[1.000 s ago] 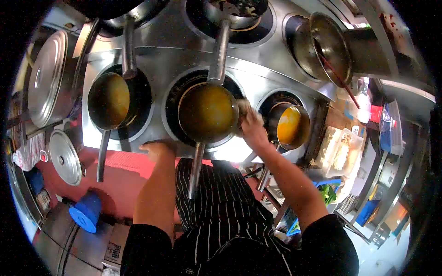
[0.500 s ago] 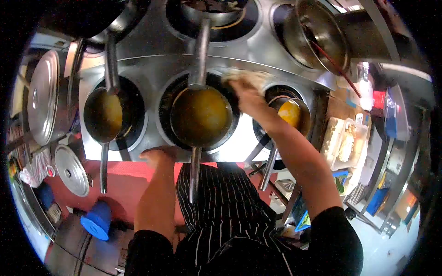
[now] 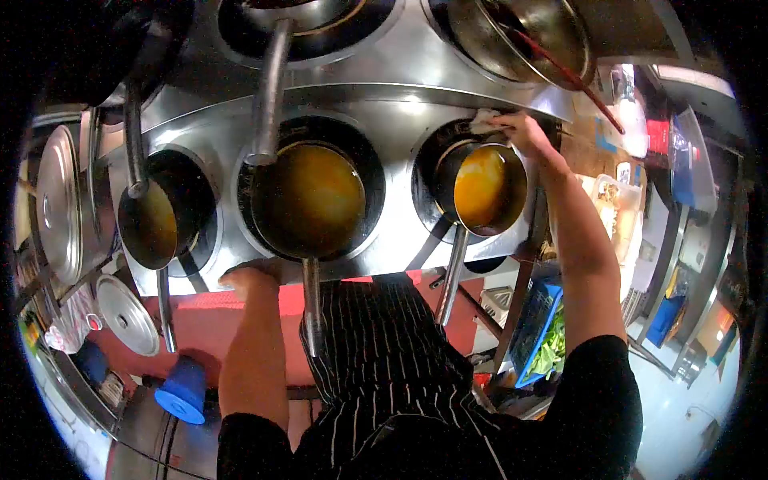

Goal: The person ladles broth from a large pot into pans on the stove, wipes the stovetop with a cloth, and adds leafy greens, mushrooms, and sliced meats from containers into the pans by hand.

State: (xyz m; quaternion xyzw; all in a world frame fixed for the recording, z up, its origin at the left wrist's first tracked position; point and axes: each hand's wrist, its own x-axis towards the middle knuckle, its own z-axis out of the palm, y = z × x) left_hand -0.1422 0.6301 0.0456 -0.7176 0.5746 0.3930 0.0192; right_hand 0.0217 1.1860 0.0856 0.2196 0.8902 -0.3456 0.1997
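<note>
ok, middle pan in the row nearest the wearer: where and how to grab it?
Outer end of its handle, from the wearer's side, probably closing from above: it's long, straight and juts past the stove edge, away from the liquid.

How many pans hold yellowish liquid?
3 along the stove's near row: left pan, middle pan, right pan beside the right hand. Back pans are cut off; more may be hidden.

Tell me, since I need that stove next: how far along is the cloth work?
Partway, I think. Looks done: the cloth has already passed beside the middle saucepan, where the steel stovetop looks shiny. In hand: the right hand holds it behind the right saucepan. Possibly left: around the left saucepan, though its dark burner hides any grime.
</note>
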